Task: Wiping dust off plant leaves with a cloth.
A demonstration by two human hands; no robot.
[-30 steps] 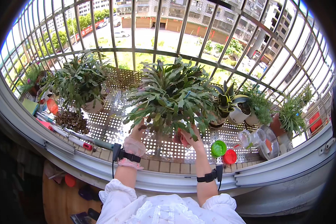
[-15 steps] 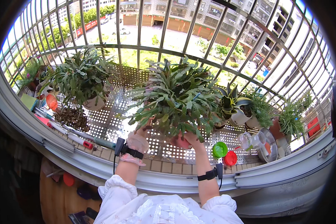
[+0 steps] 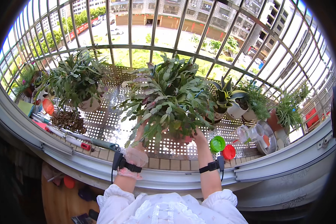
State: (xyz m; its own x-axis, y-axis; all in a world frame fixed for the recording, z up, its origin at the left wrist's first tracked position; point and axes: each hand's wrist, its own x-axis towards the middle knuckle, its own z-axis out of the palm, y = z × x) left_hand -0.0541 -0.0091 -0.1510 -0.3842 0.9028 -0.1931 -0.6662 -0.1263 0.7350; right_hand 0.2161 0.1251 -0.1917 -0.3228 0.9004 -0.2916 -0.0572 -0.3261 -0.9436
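Observation:
A large, bushy Christmas cactus (image 3: 168,93) with flat, jointed green stems fills the middle. Its reddish pot (image 3: 187,139) shows only as a small patch below the drooping leaves. My right hand (image 3: 199,136) is against the right side of that pot, closed on it, with the fingertips partly covered. On the left, my left hand (image 3: 139,132) reaches in under the foliage, and leaves hide its fingers. A sheer pink cuff (image 3: 136,156) is round my left wrist.
Left: another potted cactus (image 3: 89,104), dry brown leaves (image 3: 68,122) and long-handled tools (image 3: 104,144). Right: a snake plant (image 3: 222,99), a green lid (image 3: 217,143), a red lid (image 3: 229,152), a clear jar (image 3: 242,132) and a metal basin (image 3: 267,138). Window bars (image 3: 153,46) stand behind.
The view has shifted slightly. My left arm has drawn back toward me. The cactus has moved a little, its pot patch now further right, with my right hand still at it.

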